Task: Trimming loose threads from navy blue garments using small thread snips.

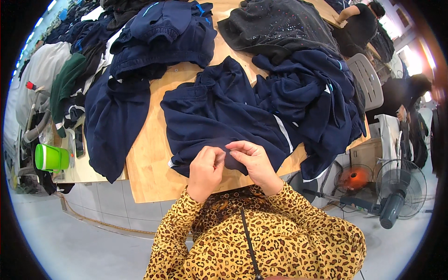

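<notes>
Navy trousers (pixel 219 112) with a gathered waistband and a white side stripe lie spread on the wooden table (pixel 149 154) in front of me. Over their near edge, my left hand (pixel 206 171) is closed, its thumb and fingertips drawn together in a pinch. A little to the right, my right hand (pixel 254 163) has its fingers curled and its thumb and forefinger bent toward the left hand. Whatever lies between the fingertips of either hand is too small to make out. The hands are apart from each other.
Folded navy clothes (pixel 163 37) are stacked at the far left, beside a hanging navy garment (pixel 116 121). Crumpled navy clothes (pixel 308 93) and a black speckled garment (pixel 280 28) lie at right. A green bucket (pixel 51 157), a fan (pixel 396 196) and a grey chair (pixel 366 79) flank the table; other people work at right.
</notes>
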The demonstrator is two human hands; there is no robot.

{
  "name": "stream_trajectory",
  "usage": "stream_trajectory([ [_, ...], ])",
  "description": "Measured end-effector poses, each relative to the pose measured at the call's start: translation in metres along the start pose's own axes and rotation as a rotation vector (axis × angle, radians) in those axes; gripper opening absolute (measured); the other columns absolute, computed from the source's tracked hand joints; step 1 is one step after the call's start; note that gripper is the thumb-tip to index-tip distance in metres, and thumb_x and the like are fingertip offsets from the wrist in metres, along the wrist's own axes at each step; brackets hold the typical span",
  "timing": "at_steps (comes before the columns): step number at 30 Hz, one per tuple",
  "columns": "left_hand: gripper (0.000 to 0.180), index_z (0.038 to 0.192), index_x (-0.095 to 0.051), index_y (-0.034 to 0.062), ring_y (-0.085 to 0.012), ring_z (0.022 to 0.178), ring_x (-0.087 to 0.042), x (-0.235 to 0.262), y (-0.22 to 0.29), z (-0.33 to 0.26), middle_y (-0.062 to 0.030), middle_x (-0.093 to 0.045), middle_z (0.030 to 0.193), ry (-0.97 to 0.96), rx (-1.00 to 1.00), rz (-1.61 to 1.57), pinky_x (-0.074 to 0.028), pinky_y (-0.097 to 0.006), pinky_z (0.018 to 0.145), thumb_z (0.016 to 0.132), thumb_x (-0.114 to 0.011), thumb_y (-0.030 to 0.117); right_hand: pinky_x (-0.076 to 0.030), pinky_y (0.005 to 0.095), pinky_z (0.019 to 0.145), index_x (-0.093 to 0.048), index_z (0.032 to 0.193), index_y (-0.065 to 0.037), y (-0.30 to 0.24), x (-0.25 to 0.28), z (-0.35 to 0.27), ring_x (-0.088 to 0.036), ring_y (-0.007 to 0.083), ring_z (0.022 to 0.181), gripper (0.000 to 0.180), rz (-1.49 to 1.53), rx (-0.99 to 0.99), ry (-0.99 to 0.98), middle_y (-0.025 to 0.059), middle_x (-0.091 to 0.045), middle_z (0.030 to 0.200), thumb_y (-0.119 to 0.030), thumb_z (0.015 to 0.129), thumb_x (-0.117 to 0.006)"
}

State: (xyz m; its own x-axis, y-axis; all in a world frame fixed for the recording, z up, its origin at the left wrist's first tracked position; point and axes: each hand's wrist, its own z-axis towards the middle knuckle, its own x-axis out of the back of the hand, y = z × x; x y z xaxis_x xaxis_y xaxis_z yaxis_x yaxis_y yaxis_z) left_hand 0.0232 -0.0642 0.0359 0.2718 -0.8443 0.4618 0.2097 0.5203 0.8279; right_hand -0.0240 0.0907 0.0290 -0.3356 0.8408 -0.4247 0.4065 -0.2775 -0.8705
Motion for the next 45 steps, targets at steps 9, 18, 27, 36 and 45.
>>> stream_trajectory([
  [9,0.010,0.085,-0.062,0.0047,-0.0013,0.052,-0.043,0.012,-0.007,0.005,0.0017,-0.056,0.071,-0.093,0.775,-0.826,-0.032,-0.015,0.045,0.089,-0.062,0.014,-0.045,0.0206,0.084,-0.062,0.108,0.001,0.002,0.005,0.003,-0.057,0.0078,0.093,0.021,0.045,-0.082,0.021,0.0048,-0.063,0.103,0.000,0.089,-0.055],
  [18,0.013,0.081,-0.058,-0.0008,-0.0116,0.060,-0.053,0.011,-0.003,0.006,-0.0031,-0.057,0.069,-0.053,0.261,-0.301,-0.041,-0.027,0.053,0.086,-0.063,0.010,-0.039,0.0157,0.061,-0.060,0.118,-0.002,-0.005,-0.004,0.005,-0.042,-0.0012,0.066,0.030,-0.174,-0.030,-0.174,-0.0061,-0.060,0.093,-0.004,0.088,-0.058],
  [27,0.013,0.085,-0.058,-0.0013,-0.0273,0.067,-0.058,0.015,0.003,0.011,-0.0117,-0.058,0.077,-0.078,0.039,0.058,-0.046,-0.034,0.060,0.084,-0.064,0.011,-0.046,0.0210,0.069,-0.065,0.101,0.000,0.004,0.001,0.019,-0.053,0.0036,0.079,0.017,-0.361,-0.030,-0.252,-0.0020,-0.063,0.088,-0.011,0.090,-0.061],
  [36,0.040,0.119,-0.049,-0.0046,-0.0113,0.072,-0.053,0.050,-0.009,0.013,-0.0069,-0.057,0.082,-0.478,0.327,-0.264,-0.046,-0.025,0.069,0.086,-0.064,0.012,-0.046,0.0203,0.074,-0.061,0.092,-0.001,0.007,0.013,0.026,-0.056,0.0046,0.080,0.010,-0.262,-0.044,-0.258,-0.0012,-0.063,0.086,-0.008,0.093,-0.055],
  [45,0.028,0.102,-0.040,0.0025,-0.0056,0.075,-0.047,0.045,-0.014,0.006,-0.0005,-0.050,0.081,-0.638,0.472,-0.389,-0.041,-0.020,0.065,0.086,-0.063,0.000,-0.042,0.0186,0.073,-0.060,0.093,-0.001,0.007,0.012,0.025,-0.051,0.0040,0.078,0.009,-0.321,-0.049,-0.302,-0.0028,-0.058,0.084,-0.007,0.092,-0.054],
])
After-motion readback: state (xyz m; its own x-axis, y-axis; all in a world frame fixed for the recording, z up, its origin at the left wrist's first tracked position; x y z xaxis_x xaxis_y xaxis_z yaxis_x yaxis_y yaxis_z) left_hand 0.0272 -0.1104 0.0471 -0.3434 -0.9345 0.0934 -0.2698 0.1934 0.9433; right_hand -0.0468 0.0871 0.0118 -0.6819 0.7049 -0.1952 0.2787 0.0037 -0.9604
